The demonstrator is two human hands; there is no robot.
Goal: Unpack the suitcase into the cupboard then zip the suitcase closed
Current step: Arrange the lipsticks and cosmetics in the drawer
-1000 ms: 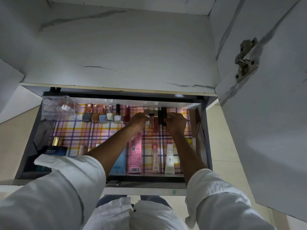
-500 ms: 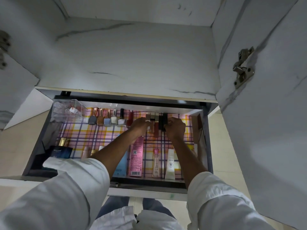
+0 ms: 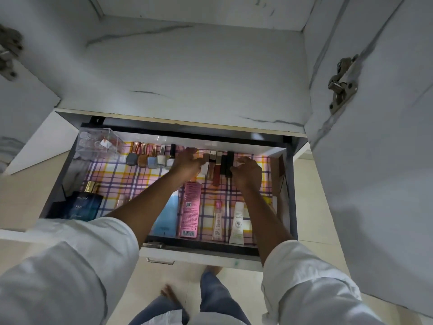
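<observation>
While the drawer [image 3: 70, 160] of the cupboard [image 3: 187, 73] is pulled right out, both hands are deep at its back edge, fussing with a little row of lipstick and gloss tubes [image 3: 219, 164]. My read is they're being lined up side by side against the back wall so they stay neat and easy to see, same as the nail polish bottles [image 3: 150, 158] just to the left of the left hand.

The left hand [image 3: 187, 161] has its fingers spread and fairly straight, fingertips touching the pale tube at the left end of the row, more nudging than gripping. The right hand [image 3: 247, 173] is curled, with fingers and thumb bent beside the black tube [image 3: 228, 164] at the right end. It looks like a light pinch on that tube, but I honestly can't tell whether it's actually holding it or just about to let go. The two hands are apart, with the tube row between them.

Nearer than the hands there's a pink box [image 3: 189, 209], a small clear bottle [image 3: 218, 220] and a white tube [image 3: 237, 222] lying flat on the checked liner [image 3: 112, 179], and a dark blue perfume bottle [image 3: 83, 204] well off to the left, with a clear acrylic box [image 3: 98, 143] in the far left corner.

The suitcase isn't in view at all, so zipping it up looks like it's left for later.
</observation>
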